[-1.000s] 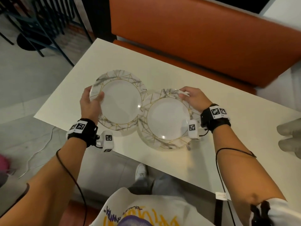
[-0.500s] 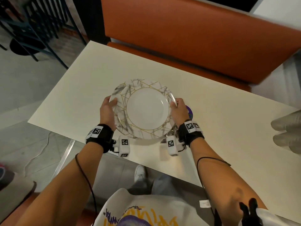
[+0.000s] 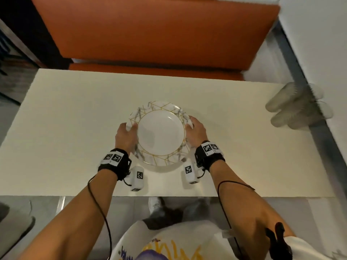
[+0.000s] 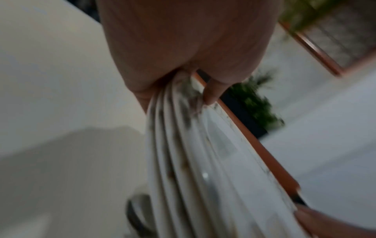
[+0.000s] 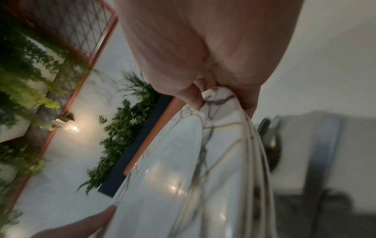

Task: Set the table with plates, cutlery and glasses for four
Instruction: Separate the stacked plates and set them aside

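Both hands grip a stack of plates (image 3: 160,134) over the middle of the cream desk (image 3: 65,128), nearer its front edge. The left hand (image 3: 126,136) clasps the stack's left rim, thumb on top and fingers curled beneath; the left wrist view shows several stacked rims (image 4: 183,145) wedged between thumb and fingers. The right hand (image 3: 195,132) clasps the opposite rim the same way, thumb (image 5: 191,98) pressed on the marbled, gold-lined border. Whether the stack rests on the desk or hangs just above it cannot be told. An orange bench (image 3: 150,30) stands behind the desk, and blurred clear glasses (image 3: 294,106) lie at its right edge.
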`<act>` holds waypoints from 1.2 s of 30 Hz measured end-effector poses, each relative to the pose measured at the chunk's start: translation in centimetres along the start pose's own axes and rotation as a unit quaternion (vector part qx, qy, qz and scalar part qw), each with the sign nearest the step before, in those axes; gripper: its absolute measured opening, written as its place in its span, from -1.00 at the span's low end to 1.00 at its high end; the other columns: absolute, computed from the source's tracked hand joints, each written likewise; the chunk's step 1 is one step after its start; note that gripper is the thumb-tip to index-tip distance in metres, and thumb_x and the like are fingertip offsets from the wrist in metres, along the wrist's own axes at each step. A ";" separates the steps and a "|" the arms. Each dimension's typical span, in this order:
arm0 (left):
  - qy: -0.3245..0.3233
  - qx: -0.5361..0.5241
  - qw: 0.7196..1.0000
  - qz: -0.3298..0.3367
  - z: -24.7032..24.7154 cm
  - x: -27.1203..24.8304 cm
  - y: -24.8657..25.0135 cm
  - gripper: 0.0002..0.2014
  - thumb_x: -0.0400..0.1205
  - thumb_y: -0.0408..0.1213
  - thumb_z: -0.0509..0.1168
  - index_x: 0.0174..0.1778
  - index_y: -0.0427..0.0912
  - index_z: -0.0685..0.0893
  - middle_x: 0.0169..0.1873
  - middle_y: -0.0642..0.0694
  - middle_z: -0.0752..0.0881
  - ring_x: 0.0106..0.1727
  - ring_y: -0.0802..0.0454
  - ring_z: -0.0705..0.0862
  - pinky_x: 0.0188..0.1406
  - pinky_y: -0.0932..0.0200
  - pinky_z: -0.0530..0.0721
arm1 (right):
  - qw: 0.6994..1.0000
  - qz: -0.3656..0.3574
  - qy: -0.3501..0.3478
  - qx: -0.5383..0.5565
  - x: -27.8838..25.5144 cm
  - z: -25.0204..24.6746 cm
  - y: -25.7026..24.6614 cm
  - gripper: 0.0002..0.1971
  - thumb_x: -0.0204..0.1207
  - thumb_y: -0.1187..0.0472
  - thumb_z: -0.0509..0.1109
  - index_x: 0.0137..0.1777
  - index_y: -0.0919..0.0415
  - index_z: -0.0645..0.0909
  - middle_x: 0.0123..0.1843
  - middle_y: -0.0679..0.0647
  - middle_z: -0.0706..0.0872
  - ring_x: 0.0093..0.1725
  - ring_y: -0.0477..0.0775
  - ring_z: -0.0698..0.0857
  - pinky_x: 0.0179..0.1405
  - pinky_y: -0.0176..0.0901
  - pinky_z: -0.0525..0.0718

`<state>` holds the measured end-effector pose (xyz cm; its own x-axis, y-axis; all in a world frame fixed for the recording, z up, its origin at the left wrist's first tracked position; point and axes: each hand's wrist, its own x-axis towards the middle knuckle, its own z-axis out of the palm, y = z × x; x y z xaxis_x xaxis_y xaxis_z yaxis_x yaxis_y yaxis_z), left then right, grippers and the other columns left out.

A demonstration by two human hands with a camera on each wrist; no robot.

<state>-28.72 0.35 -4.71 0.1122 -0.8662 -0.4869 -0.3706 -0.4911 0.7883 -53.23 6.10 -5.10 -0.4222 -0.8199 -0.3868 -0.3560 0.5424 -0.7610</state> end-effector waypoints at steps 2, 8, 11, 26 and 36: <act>-0.046 0.052 0.997 0.017 3.7 -0.6 1.2 -0.38 0.76 0.09 0.22 0.62 -0.26 0.43 0.40 -0.33 0.69 0.38 -0.30 0.68 0.36 -0.09 0.63 | 0.999 0.032 0.023 0.018 -0.1 -3.3 2.4 -0.51 0.72 0.18 0.18 0.65 0.05 0.46 0.57 0.16 0.60 0.53 0.28 0.58 0.55 0.21 0.56; -0.155 0.181 0.968 0.083 16.3 -3.9 5.3 -0.41 0.82 -0.02 0.21 0.69 -0.28 0.33 0.53 -0.31 0.57 0.51 -0.32 0.57 0.38 -0.03 0.50 | 0.986 0.109 0.100 0.073 -1.9 -14.3 10.3 -0.42 0.64 0.14 0.39 0.66 0.09 0.42 0.51 0.12 0.62 0.46 0.22 0.63 0.42 -0.02 0.60; -0.197 0.220 0.951 0.089 23.3 -5.9 6.6 -0.39 0.79 0.01 0.25 0.68 -0.26 0.34 0.47 -0.32 0.61 0.43 -0.33 0.63 0.32 0.00 0.58 | 0.977 0.148 0.122 0.090 -3.1 -20.2 14.5 -0.25 0.54 0.10 0.56 0.70 0.11 0.36 0.50 0.11 0.62 0.43 0.16 0.64 0.27 -0.19 0.55; -0.238 0.320 0.912 0.094 45.8 -13.5 7.1 -0.49 0.73 0.01 0.37 0.49 -0.22 0.49 0.35 -0.36 0.66 0.25 -0.33 0.72 0.14 -0.01 0.69 | 0.960 0.218 0.173 -0.019 -0.8 -36.5 30.3 -0.33 0.40 0.15 0.64 0.49 0.28 0.54 0.30 0.30 0.70 0.33 0.35 0.67 0.31 0.12 0.69; -0.201 0.411 0.871 0.180 48.2 -14.8 7.4 -0.45 0.68 0.03 0.38 0.45 -0.27 0.50 0.36 -0.31 0.57 0.34 -0.34 0.63 0.23 -0.21 0.68 | 0.960 0.221 0.163 -0.061 0.3 -37.6 32.8 -0.36 0.45 0.08 0.61 0.49 0.25 0.52 0.40 0.29 0.55 0.46 0.35 0.52 0.39 0.19 0.64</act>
<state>-77.52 13.96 -9.84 -0.4183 -0.7666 -0.4871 -0.8682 0.1800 0.4624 -96.37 30.59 -10.58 -0.7857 -0.4142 -0.4595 -0.1678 0.8576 -0.4861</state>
